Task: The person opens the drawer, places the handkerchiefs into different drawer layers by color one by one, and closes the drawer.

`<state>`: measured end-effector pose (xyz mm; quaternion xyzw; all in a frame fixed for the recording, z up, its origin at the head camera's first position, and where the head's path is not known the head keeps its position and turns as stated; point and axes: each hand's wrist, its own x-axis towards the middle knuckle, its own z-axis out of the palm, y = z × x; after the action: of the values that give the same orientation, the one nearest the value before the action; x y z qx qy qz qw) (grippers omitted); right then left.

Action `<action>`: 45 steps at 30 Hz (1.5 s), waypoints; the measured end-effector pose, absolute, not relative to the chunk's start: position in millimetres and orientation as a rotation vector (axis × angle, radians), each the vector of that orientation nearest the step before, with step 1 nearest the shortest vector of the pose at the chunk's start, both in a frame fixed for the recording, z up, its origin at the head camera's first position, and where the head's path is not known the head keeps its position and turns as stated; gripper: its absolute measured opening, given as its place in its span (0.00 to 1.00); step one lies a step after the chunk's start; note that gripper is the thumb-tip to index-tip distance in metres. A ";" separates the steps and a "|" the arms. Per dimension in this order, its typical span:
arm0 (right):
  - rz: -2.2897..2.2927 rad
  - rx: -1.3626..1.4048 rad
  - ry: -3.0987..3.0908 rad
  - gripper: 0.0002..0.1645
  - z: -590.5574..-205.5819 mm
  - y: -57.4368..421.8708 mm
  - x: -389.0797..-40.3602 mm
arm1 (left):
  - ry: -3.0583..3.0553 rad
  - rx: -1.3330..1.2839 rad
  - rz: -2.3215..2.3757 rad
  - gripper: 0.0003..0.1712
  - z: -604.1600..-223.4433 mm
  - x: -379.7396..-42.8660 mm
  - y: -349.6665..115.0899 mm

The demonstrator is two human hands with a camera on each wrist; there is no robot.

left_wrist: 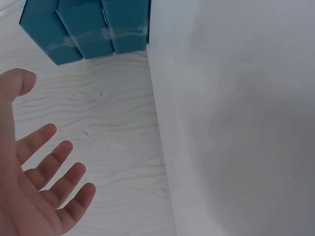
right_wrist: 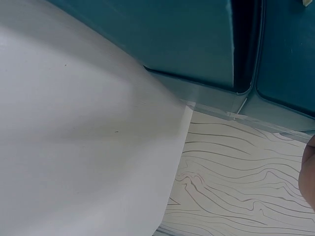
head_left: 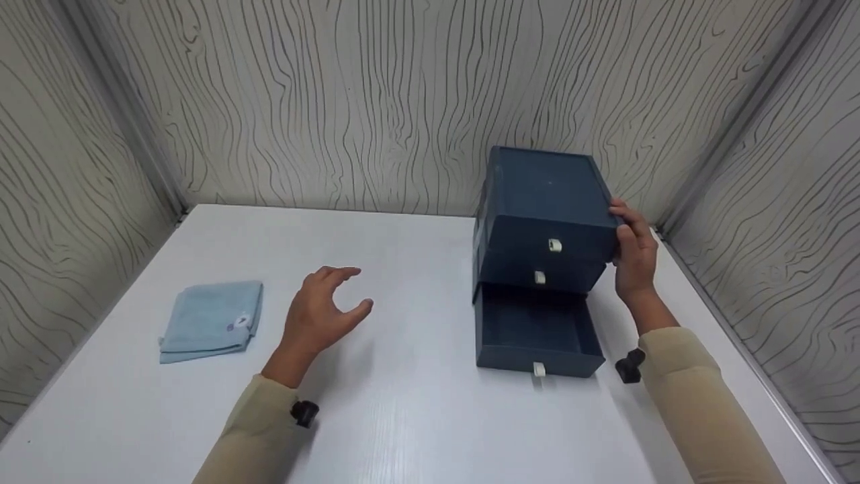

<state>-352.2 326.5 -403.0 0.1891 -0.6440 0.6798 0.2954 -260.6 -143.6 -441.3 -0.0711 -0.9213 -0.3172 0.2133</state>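
A dark blue drawer unit (head_left: 551, 185) with three stacked drawers stands on the right side of the table. Its lowest drawer (head_left: 537, 361) is pulled out, and nothing shows inside it. The upper two, each with a small white tab, are closed. My right hand (head_left: 635, 259) touches the unit's upper right side, near the front corner; only a bit of that hand (right_wrist: 308, 177) shows in the right wrist view. Left of the unit, my left hand (head_left: 314, 312) hovers over the table with thumb and fingers spread apart, holding nothing.
A folded light blue cloth (head_left: 211, 317) lies on the left of the white table (head_left: 403, 417). Wood-grain patterned panels (head_left: 390, 101) enclose the back and both sides, close behind the drawer unit.
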 end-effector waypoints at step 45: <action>1.857 0.479 -1.725 0.18 -403.6 326.8 -353.0 | -3.037 0.310 -0.702 0.27 -472.8 -241.3 -276.3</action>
<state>-353.0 326.8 -403.6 0.1782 -0.6426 0.6916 0.2774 -241.3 -276.3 -472.8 0.0989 -0.9695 -0.2242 0.0045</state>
